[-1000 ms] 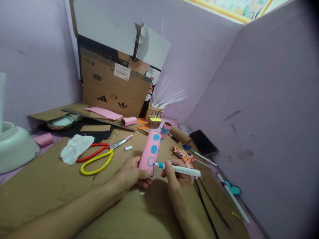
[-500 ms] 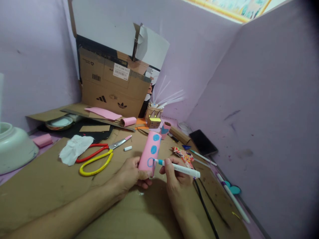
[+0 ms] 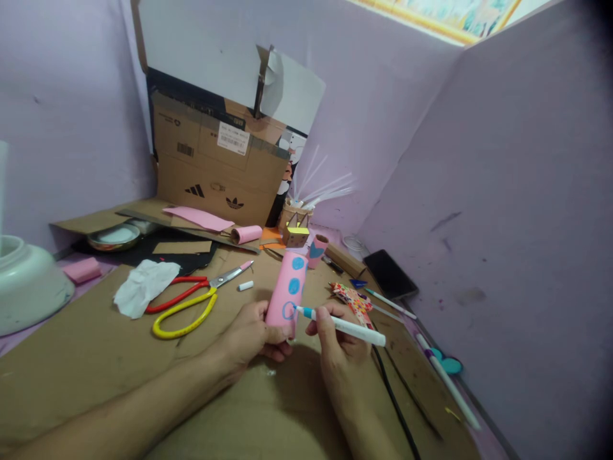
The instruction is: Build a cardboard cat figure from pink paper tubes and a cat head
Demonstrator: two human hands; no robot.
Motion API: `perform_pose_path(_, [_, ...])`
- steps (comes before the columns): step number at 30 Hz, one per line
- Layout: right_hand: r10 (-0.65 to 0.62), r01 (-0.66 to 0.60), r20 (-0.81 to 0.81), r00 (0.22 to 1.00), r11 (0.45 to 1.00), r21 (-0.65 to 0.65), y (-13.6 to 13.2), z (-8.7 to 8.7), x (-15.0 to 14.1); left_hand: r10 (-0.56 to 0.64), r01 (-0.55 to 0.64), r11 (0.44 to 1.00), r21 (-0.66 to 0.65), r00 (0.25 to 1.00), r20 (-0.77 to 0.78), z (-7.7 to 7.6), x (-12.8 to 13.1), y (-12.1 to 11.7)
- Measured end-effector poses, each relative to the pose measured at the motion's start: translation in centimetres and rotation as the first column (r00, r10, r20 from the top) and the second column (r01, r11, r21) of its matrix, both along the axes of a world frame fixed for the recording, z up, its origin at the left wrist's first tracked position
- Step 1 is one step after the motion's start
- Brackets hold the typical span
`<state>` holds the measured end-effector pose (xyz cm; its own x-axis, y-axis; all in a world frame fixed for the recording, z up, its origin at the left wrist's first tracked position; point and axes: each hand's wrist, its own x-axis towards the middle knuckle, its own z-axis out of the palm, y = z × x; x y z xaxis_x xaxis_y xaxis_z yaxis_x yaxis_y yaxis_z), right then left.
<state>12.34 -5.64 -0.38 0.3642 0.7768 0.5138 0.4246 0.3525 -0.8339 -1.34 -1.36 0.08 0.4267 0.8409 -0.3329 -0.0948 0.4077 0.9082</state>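
A pink paper-covered tube is gripped near its lower end by my left hand, thumb across the front. Two filled blue dots and, below them, a blue ring mark its face. My right hand holds a white marker with a teal collar, its tip at the ring's right edge. A small white marker cap lies left of the tube. Behind the tube stands a shorter pink tube with a blue heart shape.
Scissors with red and yellow handles and a crumpled tissue lie to the left. On the right are a flower-patterned glue gun with a black cord, a phone and pens. A cardboard box stands behind.
The ring's line looks thicker on its right side. The tube has turned or shifted very slightly left, and the marker tip stays on the ring.
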Motion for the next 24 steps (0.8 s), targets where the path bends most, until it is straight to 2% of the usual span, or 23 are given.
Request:
perform_pose_path(6, [0.040,-0.041,-0.035,0.999,0.999,-0.029,0.25,-0.21,-0.25,0.007,-0.007,1.000,0.004,1.000,0.002,0.08,0.06,0.04])
perform_pose_path(12, [0.023,-0.032,-0.126,0.992,0.997,-0.070,0.09,-0.41,-0.75,0.004,-0.004,1.000,0.000,1.000,0.004,-0.08,0.05,0.11])
perform_pose_path(17, [-0.022,0.019,-0.078,0.997,0.999,-0.036,0.00,0.06,-0.42,0.006,-0.006,1.000,0.007,1.000,0.007,0.12,0.08,-0.05])
perform_pose_path(24, [0.041,-0.043,-0.061,0.997,0.998,-0.039,0.23,-0.27,-0.41,-0.005,0.005,1.000,0.001,1.000,0.008,-0.11,-0.01,0.10])
